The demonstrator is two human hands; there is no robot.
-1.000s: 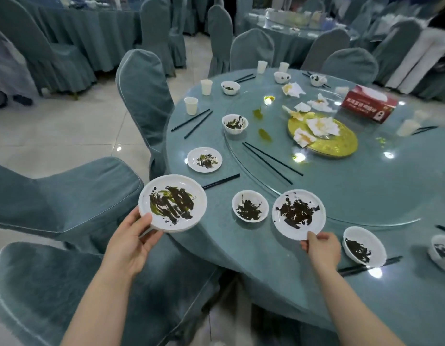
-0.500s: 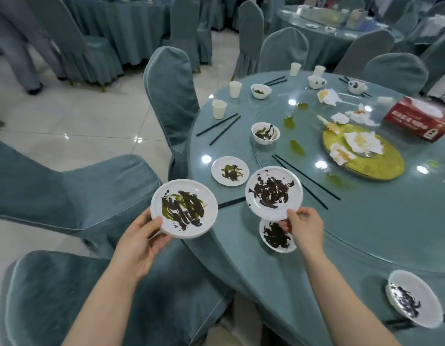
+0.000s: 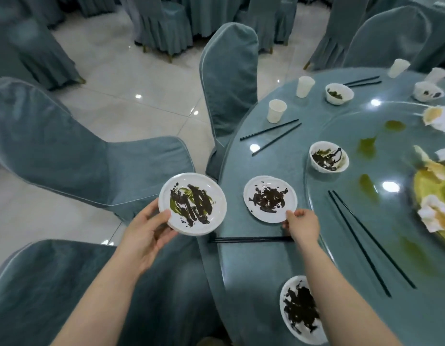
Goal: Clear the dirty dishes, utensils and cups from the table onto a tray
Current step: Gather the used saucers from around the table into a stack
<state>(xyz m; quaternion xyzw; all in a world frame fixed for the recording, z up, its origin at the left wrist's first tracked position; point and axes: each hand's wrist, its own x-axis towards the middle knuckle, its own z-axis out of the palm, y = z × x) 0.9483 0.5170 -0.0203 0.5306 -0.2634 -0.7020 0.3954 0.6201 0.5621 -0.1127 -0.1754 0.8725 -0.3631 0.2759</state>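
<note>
- The left hand (image 3: 146, 229) has its grip closed on a dirty white plate (image 3: 192, 203), thumb over the near rim and fingers beneath, holding it level in the air beside the desk (image 3: 278, 258), above a covered chair.
- The right hand (image 3: 302, 227) pinches the near rim of a second smeared plate (image 3: 270, 199). Whether this plate rests on the desk or is just lifted, and whether another dish lies under it, cannot be told.
- Just beside that hand lies a pair of black chopsticks (image 3: 251, 239), parallel to the desk edge.
- Further out, still on the desk: a dirty bowl (image 3: 301, 310) near the edge under the right forearm, another bowl (image 3: 328, 156), a far bowl (image 3: 339, 93), two more pairs of chopsticks (image 3: 271, 136) (image 3: 366, 238), and paper cups (image 3: 276, 111) (image 3: 305, 86).
- No tray is in view, so nothing can be seen delivered. By my judgement the clearing is at an early stage: two plates in hand, most dishes, utensils and cups left.
</note>
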